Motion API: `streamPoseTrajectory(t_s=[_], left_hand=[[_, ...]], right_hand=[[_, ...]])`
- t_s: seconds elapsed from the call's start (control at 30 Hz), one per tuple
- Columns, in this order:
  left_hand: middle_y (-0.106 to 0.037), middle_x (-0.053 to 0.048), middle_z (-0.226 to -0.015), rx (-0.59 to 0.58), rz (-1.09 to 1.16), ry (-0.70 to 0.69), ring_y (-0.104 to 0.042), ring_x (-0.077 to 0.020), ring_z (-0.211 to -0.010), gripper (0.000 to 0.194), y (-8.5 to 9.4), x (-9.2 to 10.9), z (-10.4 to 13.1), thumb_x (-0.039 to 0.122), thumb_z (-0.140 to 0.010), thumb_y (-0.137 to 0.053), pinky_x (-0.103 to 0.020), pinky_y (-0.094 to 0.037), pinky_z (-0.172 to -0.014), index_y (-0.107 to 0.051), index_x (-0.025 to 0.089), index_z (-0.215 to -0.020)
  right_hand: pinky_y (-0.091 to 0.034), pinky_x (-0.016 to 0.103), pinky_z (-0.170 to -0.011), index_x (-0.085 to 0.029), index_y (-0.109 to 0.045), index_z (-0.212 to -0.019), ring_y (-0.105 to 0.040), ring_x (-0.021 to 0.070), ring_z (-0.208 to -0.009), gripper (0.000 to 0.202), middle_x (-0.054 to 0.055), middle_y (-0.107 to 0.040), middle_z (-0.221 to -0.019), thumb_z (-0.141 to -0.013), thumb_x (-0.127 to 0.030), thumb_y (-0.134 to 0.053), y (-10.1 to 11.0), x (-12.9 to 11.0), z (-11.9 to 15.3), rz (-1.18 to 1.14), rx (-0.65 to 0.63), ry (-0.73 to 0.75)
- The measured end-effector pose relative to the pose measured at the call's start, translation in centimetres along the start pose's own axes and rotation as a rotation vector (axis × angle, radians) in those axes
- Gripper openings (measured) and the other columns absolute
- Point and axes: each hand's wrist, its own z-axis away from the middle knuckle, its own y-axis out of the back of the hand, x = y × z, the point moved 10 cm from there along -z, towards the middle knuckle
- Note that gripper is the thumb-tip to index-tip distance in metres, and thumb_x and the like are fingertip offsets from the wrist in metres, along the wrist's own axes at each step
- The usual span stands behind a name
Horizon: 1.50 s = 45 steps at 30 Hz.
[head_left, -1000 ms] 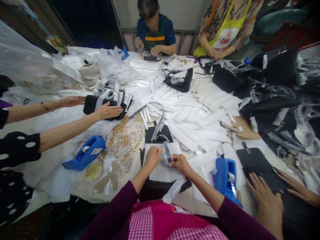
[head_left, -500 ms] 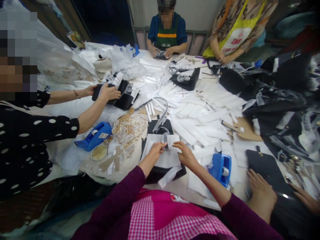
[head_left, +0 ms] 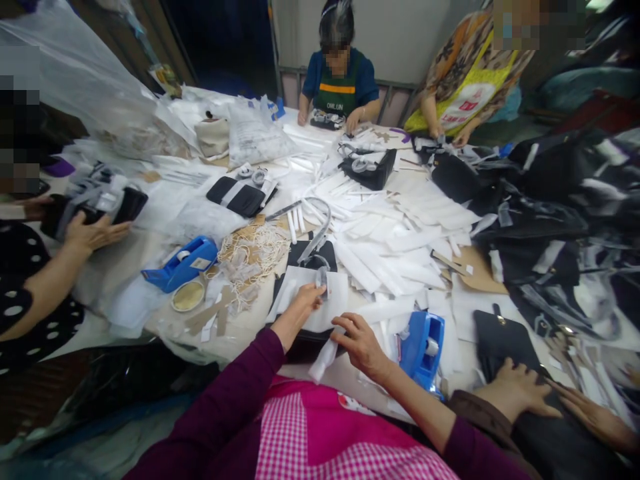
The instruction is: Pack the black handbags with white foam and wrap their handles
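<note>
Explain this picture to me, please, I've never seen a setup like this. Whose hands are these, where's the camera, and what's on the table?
There's no machine here. A person works bare-handed, filmed by one camera worn on their head, looking forward and down. The left hand pinches a plastic-wrapped strap over a white sheet lying on a black handbag. The right hand, fingers loosely curved, is beside a white-wrapped piece; I can't tell whether it touches it.

On the table are white packing sheets, tangled string, and two blue tape dispensers, one to the left and one to the right. Other hands around the table belong to co-workers.
</note>
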Motion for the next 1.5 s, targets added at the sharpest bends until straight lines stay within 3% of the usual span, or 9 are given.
streamPoseTrajectory(t_s=[0.17, 0.47, 0.63, 0.73, 0.97, 1.13, 1.23, 1.37, 1.5], left_hand=[[-0.065, -0.014, -0.106, 0.018, 0.101, -0.031, -0.071, -0.0228, -0.076, 0.036, -1.5, -1.5, 0.8, 0.034, -0.082, -0.065, -0.037, -0.057, -0.074, -0.049, 0.017, -0.108], [-0.062, -0.008, -0.095, 0.198, 0.225, -0.131, -0.071, -0.0211, -0.076, 0.031, -1.7, -2.6, 0.3, 0.033, -0.085, -0.062, -0.035, -0.057, -0.075, -0.045, 0.02, -0.107], [-0.063, -0.006, -0.088, 0.14, 0.265, -0.108, -0.071, -0.0226, -0.079, 0.038, -1.4, -2.9, -0.5, 0.038, -0.08, -0.069, -0.037, -0.057, -0.076, -0.047, 0.02, -0.105], [-0.063, -0.005, -0.086, 0.118, 0.288, -0.095, -0.071, -0.0236, -0.077, 0.039, -1.4, -3.0, -0.6, 0.039, -0.079, -0.069, -0.039, -0.057, -0.073, -0.046, 0.02, -0.104], [-0.057, -0.001, -0.089, 0.224, 0.333, -0.153, -0.071, -0.0183, -0.077, 0.037, -2.9, -3.5, 0.5, 0.047, -0.082, -0.063, -0.027, -0.054, -0.065, -0.04, 0.023, -0.099], [-0.057, -0.004, -0.093, 0.211, 0.327, -0.161, -0.071, -0.0206, -0.08, 0.04, -3.6, -3.5, 0.2, 0.049, -0.082, -0.061, -0.024, -0.051, -0.056, -0.041, 0.023, -0.104], [-0.057, -0.003, -0.091, 0.204, 0.322, -0.176, -0.071, -0.018, -0.077, 0.037, -3.3, -3.2, -0.1, 0.046, -0.083, -0.062, -0.03, -0.055, -0.073, -0.045, 0.021, -0.105], [-0.058, -0.003, -0.091, 0.204, 0.324, -0.174, -0.071, -0.0172, -0.074, 0.035, -3.0, -3.3, -0.3, 0.044, -0.084, -0.062, -0.034, -0.053, -0.084, -0.047, 0.02, -0.106], [-0.059, -0.004, -0.091, 0.173, 0.345, -0.145, -0.071, -0.0181, -0.076, 0.034, -3.1, -3.6, -0.4, 0.041, -0.085, -0.062, -0.034, -0.053, -0.083, -0.046, 0.021, -0.108]], right_hand=[[-0.043, 0.043, -0.087, -0.018, -0.058, -0.106, -0.045, 0.0254, -0.105, 0.032, 0.011, -0.058, -0.112, -0.091, -0.004, -0.032, 0.6, 0.7, 0.7, -0.105, 0.022, -0.051], [-0.042, 0.041, -0.086, -0.02, -0.057, -0.104, -0.052, 0.0238, -0.107, 0.032, 0.009, -0.063, -0.107, -0.096, -0.013, -0.027, -1.1, 0.9, -0.3, -0.29, -0.096, -0.016], [-0.047, 0.035, -0.081, -0.021, -0.057, -0.101, -0.059, 0.0204, -0.087, 0.021, 0.005, -0.063, -0.091, -0.096, -0.034, -0.041, -2.1, 6.7, 0.5, -0.587, 0.11, -0.518], [-0.051, 0.033, -0.073, -0.021, -0.047, -0.114, -0.06, 0.0197, -0.076, 0.029, 0.003, -0.062, -0.084, -0.093, -0.041, -0.044, -3.4, 9.3, 2.7, -0.848, 0.292, -0.818], [-0.049, 0.03, -0.079, -0.022, -0.039, -0.123, -0.059, 0.0169, -0.081, 0.039, 0.003, -0.061, -0.091, -0.09, -0.04, -0.048, -4.5, 10.1, 3.9, -1.029, 0.52, -0.99], [-0.047, 0.034, -0.084, -0.022, -0.046, -0.113, -0.057, 0.0191, -0.088, 0.027, 0.005, -0.059, -0.094, -0.092, -0.039, -0.046, -3.7, 8.3, 3.5, -0.864, 0.44, -0.885], [-0.044, 0.037, -0.087, -0.023, -0.054, -0.1, -0.053, 0.0207, -0.095, 0.015, 0.005, -0.058, -0.096, -0.095, -0.031, -0.043, -1.5, 5.1, 2.2, -0.668, 0.333, -0.599], [-0.044, 0.037, -0.083, -0.023, -0.058, -0.095, -0.052, 0.0205, -0.093, 0.026, 0.007, -0.059, -0.097, -0.097, -0.019, -0.032, -0.1, 1.2, 0.4, -0.463, 0.09, -0.259], [-0.045, 0.036, -0.087, -0.022, -0.057, -0.103, -0.055, 0.0205, -0.097, 0.026, 0.009, -0.059, -0.103, -0.098, -0.024, -0.031, -0.3, 2.6, -0.3, -0.573, 0.016, -0.292]])
